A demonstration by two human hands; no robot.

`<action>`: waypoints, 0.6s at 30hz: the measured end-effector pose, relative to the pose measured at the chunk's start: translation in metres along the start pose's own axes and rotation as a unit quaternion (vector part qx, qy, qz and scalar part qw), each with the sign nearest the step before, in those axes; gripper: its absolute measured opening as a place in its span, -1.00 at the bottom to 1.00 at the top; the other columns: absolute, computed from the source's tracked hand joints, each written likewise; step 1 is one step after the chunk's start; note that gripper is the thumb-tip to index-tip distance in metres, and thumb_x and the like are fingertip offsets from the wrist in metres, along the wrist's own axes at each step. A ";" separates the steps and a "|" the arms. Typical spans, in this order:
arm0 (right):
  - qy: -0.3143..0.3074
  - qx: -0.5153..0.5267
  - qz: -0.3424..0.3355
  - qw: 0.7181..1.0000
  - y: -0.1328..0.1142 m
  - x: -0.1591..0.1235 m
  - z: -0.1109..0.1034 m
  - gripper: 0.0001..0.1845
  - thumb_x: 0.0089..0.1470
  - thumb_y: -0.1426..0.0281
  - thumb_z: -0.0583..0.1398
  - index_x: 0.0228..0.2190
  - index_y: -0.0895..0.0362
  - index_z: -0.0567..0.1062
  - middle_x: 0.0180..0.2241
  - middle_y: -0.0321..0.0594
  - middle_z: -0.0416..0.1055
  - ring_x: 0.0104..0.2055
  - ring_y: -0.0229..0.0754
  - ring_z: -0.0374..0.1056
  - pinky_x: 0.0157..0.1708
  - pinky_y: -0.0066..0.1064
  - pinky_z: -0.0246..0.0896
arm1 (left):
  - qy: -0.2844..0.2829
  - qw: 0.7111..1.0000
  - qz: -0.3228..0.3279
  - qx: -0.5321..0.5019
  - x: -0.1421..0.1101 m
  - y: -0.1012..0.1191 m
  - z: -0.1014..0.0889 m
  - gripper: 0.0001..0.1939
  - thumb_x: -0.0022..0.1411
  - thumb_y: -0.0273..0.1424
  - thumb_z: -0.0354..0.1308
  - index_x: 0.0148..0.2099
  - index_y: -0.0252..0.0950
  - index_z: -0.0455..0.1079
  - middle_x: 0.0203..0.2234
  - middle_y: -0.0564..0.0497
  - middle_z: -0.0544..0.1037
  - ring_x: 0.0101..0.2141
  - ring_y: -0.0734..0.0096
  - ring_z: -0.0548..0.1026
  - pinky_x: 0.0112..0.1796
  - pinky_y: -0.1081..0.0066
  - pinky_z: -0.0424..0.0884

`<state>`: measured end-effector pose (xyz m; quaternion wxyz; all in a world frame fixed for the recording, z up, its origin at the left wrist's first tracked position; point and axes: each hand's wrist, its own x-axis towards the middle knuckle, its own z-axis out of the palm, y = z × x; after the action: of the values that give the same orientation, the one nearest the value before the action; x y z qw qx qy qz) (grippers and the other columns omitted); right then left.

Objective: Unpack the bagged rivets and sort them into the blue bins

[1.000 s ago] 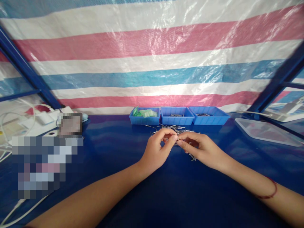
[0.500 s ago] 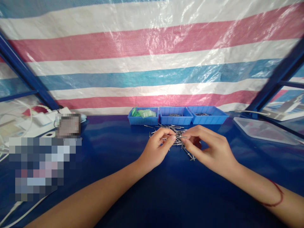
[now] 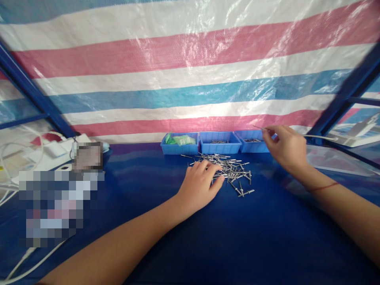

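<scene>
A heap of silver blind rivets (image 3: pixel 234 170) lies loose on the dark blue table. My left hand (image 3: pixel 200 180) rests at the heap's left side, palm down, with thumb and forefinger apart; nothing shows held in it, and what is under the palm is hidden. My right hand (image 3: pixel 286 146) is raised at the right bin (image 3: pixel 249 146), its thumb and forefinger pinching a thin blind rivet (image 3: pixel 257 127) whose stem points left above that bin. Some rivets lie in the right bin, and others in the middle bin (image 3: pixel 220 147).
The left bin (image 3: pixel 179 148) contains green plastic packets (image 3: pixel 182 140). A clear plastic lid (image 3: pixel 335 160) lies at the right. Power strips and white cables (image 3: pixel 44 261) run along the left. Blue frame posts (image 3: pixel 341 95) and a striped sheet (image 3: pixel 190 79) stand behind.
My right hand has moved from the heap, up and right to the right bin, carrying a rivet. My left hand has opened and lowered onto the heap.
</scene>
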<state>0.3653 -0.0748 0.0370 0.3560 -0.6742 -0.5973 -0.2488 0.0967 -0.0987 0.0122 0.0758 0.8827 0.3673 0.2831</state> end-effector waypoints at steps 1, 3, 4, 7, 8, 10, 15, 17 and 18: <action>-0.007 -0.019 0.000 1.000 0.006 0.001 0.003 -0.64 0.18 0.19 0.01 -0.22 0.12 0.49 -0.32 -0.06 0.46 -0.39 -0.03 0.36 -0.46 -0.27 0.11 | -0.013 0.999 0.007 0.029 -0.001 0.000 0.000 -0.71 0.28 -0.26 0.01 0.00 -0.20 0.36 -0.12 -0.08 0.44 -0.10 0.14 0.38 -0.15 0.16 0.29; -0.033 -0.033 -0.002 0.999 0.012 0.000 0.007 -0.61 0.14 0.15 0.05 -0.15 0.12 0.47 -0.29 -0.05 0.45 -0.43 -0.03 0.35 -0.51 -0.29 0.05 | -0.035 0.997 0.021 0.060 -0.002 0.000 0.000 -0.68 0.26 -0.24 0.02 0.03 -0.16 0.36 -0.08 -0.07 0.43 -0.08 0.10 0.36 -0.17 0.14 0.29; -0.047 -0.036 -0.006 0.998 0.011 -0.001 0.007 -0.60 0.13 0.14 0.07 -0.12 0.12 0.45 -0.28 -0.04 0.45 -0.45 -0.03 0.34 -0.53 -0.30 0.04 | -0.044 0.996 0.025 0.068 -0.003 0.000 0.000 -0.69 0.26 -0.25 0.02 0.02 -0.15 0.38 -0.08 -0.06 0.43 -0.08 0.10 0.36 -0.18 0.14 0.29; -0.073 -0.031 -0.025 0.997 0.003 -0.007 0.006 -0.57 0.16 0.16 0.02 -0.06 0.13 0.41 -0.25 -0.01 0.44 -0.42 -0.02 0.34 -0.51 -0.29 0.04 | -0.057 0.995 0.029 0.073 -0.003 -0.001 0.000 -0.77 0.28 -0.30 0.01 -0.10 -0.16 0.45 -0.12 -0.03 0.44 -0.11 0.15 0.37 -0.19 0.18 0.28; -0.081 -0.024 -0.036 0.996 -0.001 -0.008 0.006 -0.58 0.16 0.17 0.01 -0.06 0.13 0.40 -0.25 -0.01 0.45 -0.40 -0.02 0.34 -0.49 -0.29 0.06 | -0.061 0.995 0.027 0.071 -0.003 -0.001 -0.001 -0.78 0.29 -0.31 0.00 -0.15 -0.17 0.46 -0.14 -0.02 0.45 -0.12 0.17 0.38 -0.20 0.19 0.27; -0.105 0.005 -0.058 0.993 -0.010 -0.012 0.005 -0.62 0.15 0.21 0.03 -0.08 0.14 0.41 -0.26 -0.02 0.45 -0.41 -0.05 0.35 -0.47 -0.30 0.09 | -0.066 0.995 0.021 0.067 -0.002 0.000 -0.002 -0.78 0.30 -0.31 0.00 -0.22 -0.20 0.47 -0.18 -0.01 0.47 -0.14 0.18 0.38 -0.21 0.21 0.26; -0.181 0.115 -0.130 0.968 -0.036 -0.023 -0.001 -0.74 0.11 0.29 0.09 -0.23 0.16 0.46 -0.35 -0.16 0.46 -0.55 -0.23 0.30 -0.46 -0.36 0.18 | -0.062 0.996 0.015 0.058 -0.002 0.000 0.000 -0.81 0.30 -0.31 0.01 -0.24 -0.23 0.43 -0.19 0.01 0.47 -0.13 0.20 0.37 -0.20 0.23 0.25; -0.231 0.184 -0.178 0.939 -0.050 -0.029 -0.007 -0.78 0.12 0.33 0.07 -0.33 0.14 0.49 -0.39 -0.21 0.47 -0.55 -0.27 0.31 -0.48 -0.41 0.19 | -0.051 0.997 -0.001 0.049 -0.001 -0.001 0.002 -0.81 0.32 -0.31 -0.01 -0.24 -0.24 0.40 -0.22 0.02 0.49 -0.14 0.23 0.38 -0.20 0.24 0.24; -0.256 0.216 -0.200 0.921 -0.057 -0.032 -0.011 -0.79 0.13 0.35 0.07 -0.36 0.13 0.49 -0.41 -0.22 0.47 -0.55 -0.29 0.31 -0.50 -0.43 0.20 | -0.040 0.998 -0.011 0.041 -0.001 -0.002 0.002 -0.81 0.33 -0.32 -0.02 -0.23 -0.24 0.39 -0.23 0.03 0.49 -0.16 0.24 0.39 -0.20 0.26 0.24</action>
<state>0.3049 -0.1017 0.0297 0.2704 -0.4884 -0.8296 0.0015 0.0964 -0.0975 0.0092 0.0576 0.8916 0.3851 0.2310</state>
